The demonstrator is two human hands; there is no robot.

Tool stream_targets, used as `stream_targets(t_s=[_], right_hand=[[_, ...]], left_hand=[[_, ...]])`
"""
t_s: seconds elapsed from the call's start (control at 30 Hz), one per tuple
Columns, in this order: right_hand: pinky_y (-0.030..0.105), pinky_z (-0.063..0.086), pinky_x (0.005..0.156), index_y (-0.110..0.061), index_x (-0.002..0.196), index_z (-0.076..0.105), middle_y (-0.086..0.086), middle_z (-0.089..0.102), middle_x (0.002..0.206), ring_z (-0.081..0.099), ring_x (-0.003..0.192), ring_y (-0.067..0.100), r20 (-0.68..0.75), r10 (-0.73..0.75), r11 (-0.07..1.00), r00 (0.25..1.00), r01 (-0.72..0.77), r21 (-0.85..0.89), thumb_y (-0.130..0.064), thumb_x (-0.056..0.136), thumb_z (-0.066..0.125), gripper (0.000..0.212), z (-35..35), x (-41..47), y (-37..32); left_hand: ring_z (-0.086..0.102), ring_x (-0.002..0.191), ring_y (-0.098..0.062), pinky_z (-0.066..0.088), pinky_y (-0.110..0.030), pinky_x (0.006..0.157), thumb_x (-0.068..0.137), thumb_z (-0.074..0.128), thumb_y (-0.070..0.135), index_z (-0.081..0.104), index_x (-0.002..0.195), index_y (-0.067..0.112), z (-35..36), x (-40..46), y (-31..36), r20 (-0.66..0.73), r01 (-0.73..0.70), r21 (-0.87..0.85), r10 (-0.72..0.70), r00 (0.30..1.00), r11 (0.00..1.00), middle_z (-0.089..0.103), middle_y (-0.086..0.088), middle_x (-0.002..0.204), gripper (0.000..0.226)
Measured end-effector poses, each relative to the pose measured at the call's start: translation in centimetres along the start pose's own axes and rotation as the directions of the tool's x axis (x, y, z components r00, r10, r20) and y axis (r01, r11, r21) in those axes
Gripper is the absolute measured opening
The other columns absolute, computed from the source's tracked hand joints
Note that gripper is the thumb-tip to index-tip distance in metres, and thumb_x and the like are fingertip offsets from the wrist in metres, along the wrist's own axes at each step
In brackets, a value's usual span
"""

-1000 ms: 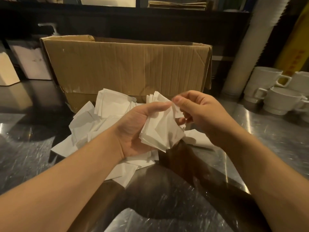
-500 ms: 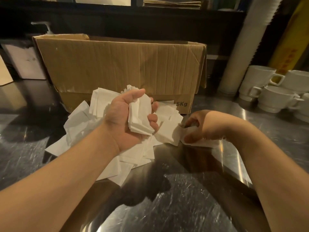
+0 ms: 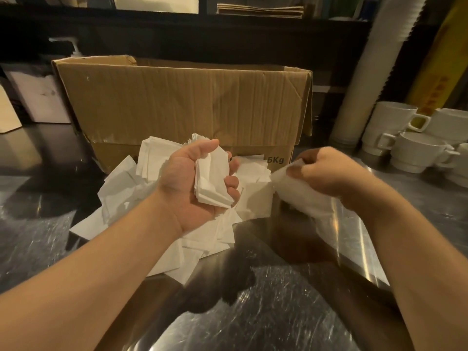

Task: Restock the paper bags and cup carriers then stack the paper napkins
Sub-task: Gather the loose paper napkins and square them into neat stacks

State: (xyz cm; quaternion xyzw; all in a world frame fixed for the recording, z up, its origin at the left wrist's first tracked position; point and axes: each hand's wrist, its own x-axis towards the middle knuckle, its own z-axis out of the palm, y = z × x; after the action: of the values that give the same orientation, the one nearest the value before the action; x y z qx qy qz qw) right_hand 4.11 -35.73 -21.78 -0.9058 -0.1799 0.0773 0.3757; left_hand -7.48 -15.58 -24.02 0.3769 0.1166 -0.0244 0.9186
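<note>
Left hand [image 3: 192, 183] cups napkin stack [image 3: 212, 182] palm-up; right hand [image 3: 326, 171] pinches one napkin [image 3: 291, 188].

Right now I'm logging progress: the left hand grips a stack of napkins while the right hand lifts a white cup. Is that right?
Not quite. In the head view the right hand pinches a single napkin, not a cup; the white cups sit untouched further right. The left hand does grip a stack of napkins.

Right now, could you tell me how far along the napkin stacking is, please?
Partly done. The left hand grips a small gathered stack of napkins, and the right hand pinches another napkin, blurred. Most loose napkins lie scattered on the steel counter before the cardboard box.
</note>
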Motion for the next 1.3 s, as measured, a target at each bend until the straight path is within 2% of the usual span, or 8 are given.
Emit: stream_targets(t_s=[0.13,0.23,0.37,0.47,0.87,1.0,1.17,1.3], right_hand=[[0.021,0.050,0.054,-0.007,0.110,0.064,0.019,0.066,0.095,0.060,0.065,0.018,0.209,-0.065,0.782,0.976,-0.081,0.618,-0.019,0.092,0.065,0.021,-1.4,-1.5,-0.7],[0.020,0.054,0.059,-0.013,0.112,0.062,0.011,0.073,0.094,0.072,0.080,0.021,0.372,-0.160,0.685,0.914,-0.168,0.708,-0.030,0.082,0.066,0.035,-2.0,-2.1,-0.7],[0.029,0.056,0.072,-0.018,0.097,0.069,0.010,0.071,0.099,0.070,0.086,0.017,0.236,-0.169,0.946,0.957,0.090,0.311,-0.017,0.094,0.064,0.006,0.7,-1.1,-0.5],[0.023,0.054,0.077,-0.030,0.105,0.067,-0.006,0.066,0.107,0.064,0.099,0.013,0.218,-0.165,0.984,0.962,0.176,-0.031,-0.024,0.095,0.067,0.012,2.9,-0.7,-0.7],[0.011,0.048,0.066,-0.042,0.092,0.059,-0.022,0.055,0.101,0.058,0.097,0.009,0.254,-0.306,0.919,0.917,0.355,-0.174,-0.015,0.096,0.067,0.029,3.9,-0.3,-0.1],[0.010,0.049,0.067,-0.039,0.121,0.060,-0.018,0.059,0.109,0.058,0.099,0.009,0.231,-0.321,0.935,0.918,0.346,-0.078,-0.013,0.098,0.066,0.035,3.2,-0.2,0.0],[0.032,0.059,0.080,-0.017,0.107,0.072,0.008,0.073,0.105,0.069,0.100,0.034,0.255,-0.431,0.859,0.866,0.306,0.411,-0.011,0.087,0.074,0.021,1.0,-0.8,0.0],[0.040,0.060,0.078,-0.026,0.097,0.075,0.013,0.072,0.110,0.069,0.104,0.037,0.264,-0.506,0.700,0.821,0.212,0.682,-0.023,0.080,0.076,0.017,0.3,-1.5,-0.3]], left_hand=[[0.053,0.067,-0.021,0.042,-0.031,0.067,0.087,0.064,0.032,0.059,0.116,0.012,0.0,0.0,0.1,0.013,-0.013,-0.001,0.013,1.000,1.000,0.063,-0.007,0.098,0.036],[0.054,0.068,-0.021,0.042,-0.032,0.069,0.089,0.062,0.031,0.059,0.113,0.013,0.0,0.0,0.1,0.015,-0.030,-0.003,0.030,0.999,1.000,0.064,-0.008,0.097,0.031],[0.052,0.067,-0.021,0.042,-0.031,0.066,0.087,0.064,0.032,0.058,0.116,0.012,-0.1,0.0,0.2,0.023,-0.020,-0.012,0.021,1.000,1.000,0.063,-0.007,0.098,0.036],[0.053,0.067,-0.020,0.043,-0.031,0.065,0.085,0.064,0.033,0.059,0.120,0.013,-0.1,0.0,0.2,0.004,-0.016,-0.008,0.016,1.000,1.000,0.064,-0.007,0.097,0.041],[0.054,0.066,-0.021,0.045,-0.031,0.065,0.086,0.064,0.033,0.061,0.118,0.012,-0.1,0.1,0.0,-0.007,-0.015,-0.016,0.014,1.000,1.000,0.063,-0.007,0.098,0.038],[0.054,0.067,-0.021,0.045,-0.033,0.065,0.085,0.066,0.032,0.061,0.119,0.012,-0.4,0.2,0.1,0.006,-0.021,-0.035,0.021,1.000,0.999,0.063,-0.007,0.101,0.040],[0.055,0.073,-0.019,0.046,-0.030,0.066,0.076,0.069,0.027,0.058,0.117,0.012,-0.1,0.1,0.6,0.029,-0.084,0.019,0.083,0.996,0.996,0.065,-0.009,0.100,0.046],[0.056,0.115,-0.029,0.047,-0.042,0.106,0.079,0.066,0.023,0.061,0.122,0.006,0.0,0.3,0.7,0.070,-0.101,0.019,0.099,0.993,0.995,0.068,-0.014,0.119,0.046]])
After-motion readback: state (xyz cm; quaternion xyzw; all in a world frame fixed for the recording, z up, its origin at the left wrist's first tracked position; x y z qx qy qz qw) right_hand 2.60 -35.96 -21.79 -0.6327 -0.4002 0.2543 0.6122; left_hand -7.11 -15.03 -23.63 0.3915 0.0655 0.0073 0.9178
